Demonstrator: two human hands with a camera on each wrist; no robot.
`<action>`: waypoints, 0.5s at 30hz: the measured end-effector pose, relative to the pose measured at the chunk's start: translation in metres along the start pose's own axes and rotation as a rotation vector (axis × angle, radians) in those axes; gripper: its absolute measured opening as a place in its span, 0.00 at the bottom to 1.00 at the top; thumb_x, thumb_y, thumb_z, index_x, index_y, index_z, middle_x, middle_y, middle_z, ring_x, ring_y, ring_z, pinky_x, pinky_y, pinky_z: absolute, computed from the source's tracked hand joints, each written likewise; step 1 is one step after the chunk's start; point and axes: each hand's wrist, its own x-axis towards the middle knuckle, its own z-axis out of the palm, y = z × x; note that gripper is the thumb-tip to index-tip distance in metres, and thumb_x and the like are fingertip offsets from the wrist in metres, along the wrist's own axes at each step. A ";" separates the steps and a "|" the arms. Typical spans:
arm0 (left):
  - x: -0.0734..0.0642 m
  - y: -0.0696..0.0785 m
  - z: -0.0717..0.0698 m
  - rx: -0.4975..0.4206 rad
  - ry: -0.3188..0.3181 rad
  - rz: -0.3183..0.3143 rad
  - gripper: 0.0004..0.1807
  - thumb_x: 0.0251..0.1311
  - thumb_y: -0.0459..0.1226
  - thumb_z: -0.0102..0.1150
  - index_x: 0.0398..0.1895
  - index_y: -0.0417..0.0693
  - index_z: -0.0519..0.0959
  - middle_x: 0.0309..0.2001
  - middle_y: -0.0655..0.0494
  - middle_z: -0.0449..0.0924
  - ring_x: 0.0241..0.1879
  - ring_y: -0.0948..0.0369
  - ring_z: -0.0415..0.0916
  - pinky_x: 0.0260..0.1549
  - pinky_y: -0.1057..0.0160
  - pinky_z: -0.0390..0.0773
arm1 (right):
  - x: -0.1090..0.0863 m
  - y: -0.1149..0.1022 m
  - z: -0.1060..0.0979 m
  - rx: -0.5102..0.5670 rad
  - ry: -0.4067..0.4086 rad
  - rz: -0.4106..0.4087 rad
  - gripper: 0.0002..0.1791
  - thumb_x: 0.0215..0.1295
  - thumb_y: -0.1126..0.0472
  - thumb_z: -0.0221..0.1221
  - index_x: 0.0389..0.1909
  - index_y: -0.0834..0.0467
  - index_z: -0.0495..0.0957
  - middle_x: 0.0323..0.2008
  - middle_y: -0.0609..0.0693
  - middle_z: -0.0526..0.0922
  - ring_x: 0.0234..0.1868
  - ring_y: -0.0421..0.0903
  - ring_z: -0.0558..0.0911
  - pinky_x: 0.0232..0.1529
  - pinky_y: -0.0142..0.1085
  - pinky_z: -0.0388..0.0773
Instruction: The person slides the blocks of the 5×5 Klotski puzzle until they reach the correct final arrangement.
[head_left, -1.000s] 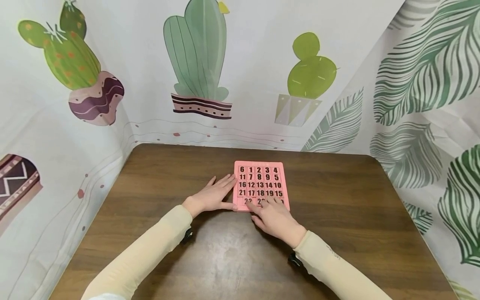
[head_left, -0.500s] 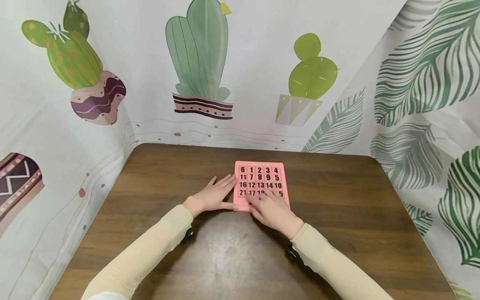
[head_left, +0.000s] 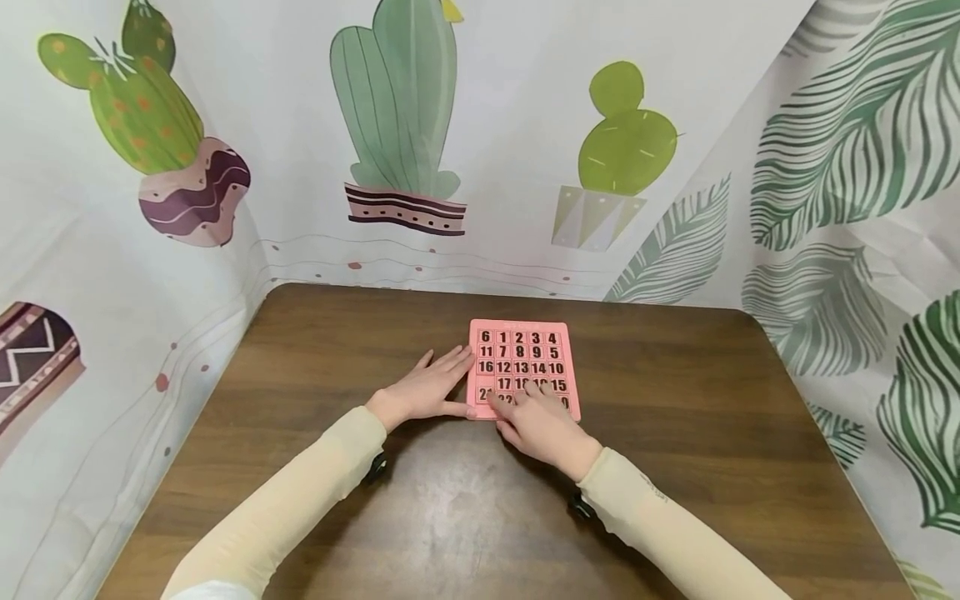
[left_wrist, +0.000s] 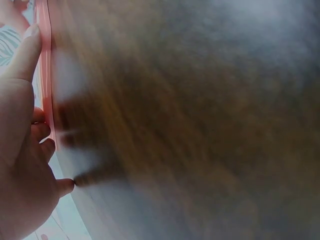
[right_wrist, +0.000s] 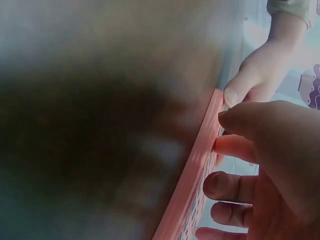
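Note:
A pink sliding number puzzle [head_left: 570, 354] lies flat on the table, its tiles bearing black numbers. My left hand [head_left: 423, 394] rests along its left side, fingers extended against the edge and thumb at the near left corner. In the left wrist view that thumb [left_wrist: 27, 52] lies along the pink frame. Over the puzzle's lower rows, my right hand [head_left: 546, 423] touches the tiles with its index fingertip, right beside the 21 tile [head_left: 483, 394]. That tile sits lower than the 17 tile [head_left: 504, 384], with a bare pink gap above it. Right-hand fingers cover several bottom-row tiles.
The dark brown wooden table [head_left: 337, 333] has rounded far corners. Behind it hangs a white cloth [head_left: 510, 150] printed with cacti and leaves. Both forearms wear cream sleeves [head_left: 292, 500], with a dark strap at each wrist.
The 21 tile has slid toward me into the bottom-left space, and the gap now lies above it. My right hand shifted left with its index finger. My left hand stayed put.

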 end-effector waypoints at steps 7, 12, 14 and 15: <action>-0.001 0.001 -0.002 -0.005 0.004 -0.001 0.57 0.49 0.72 0.46 0.74 0.48 0.45 0.75 0.52 0.40 0.73 0.56 0.38 0.65 0.40 0.42 | -0.010 -0.005 0.002 0.028 0.019 -0.032 0.23 0.63 0.50 0.56 0.58 0.51 0.75 0.40 0.55 0.84 0.43 0.55 0.79 0.49 0.52 0.71; -0.001 0.001 -0.002 0.008 0.005 0.001 0.57 0.49 0.72 0.45 0.74 0.47 0.45 0.75 0.52 0.40 0.73 0.56 0.37 0.65 0.40 0.43 | -0.005 -0.002 0.000 0.042 0.031 -0.025 0.21 0.63 0.49 0.56 0.56 0.50 0.77 0.38 0.55 0.83 0.39 0.54 0.77 0.46 0.51 0.71; -0.001 0.001 -0.001 0.017 0.007 0.004 0.57 0.49 0.72 0.44 0.74 0.47 0.45 0.75 0.52 0.40 0.73 0.56 0.37 0.65 0.40 0.43 | 0.002 0.000 -0.001 0.048 0.032 -0.008 0.21 0.64 0.49 0.55 0.56 0.50 0.77 0.38 0.55 0.83 0.39 0.54 0.77 0.46 0.51 0.71; 0.000 0.001 -0.001 0.019 0.008 0.007 0.57 0.49 0.72 0.44 0.74 0.47 0.46 0.75 0.52 0.40 0.73 0.56 0.38 0.65 0.40 0.43 | 0.005 0.002 -0.001 0.048 0.030 0.008 0.21 0.64 0.49 0.55 0.56 0.51 0.77 0.40 0.56 0.83 0.39 0.54 0.77 0.46 0.51 0.71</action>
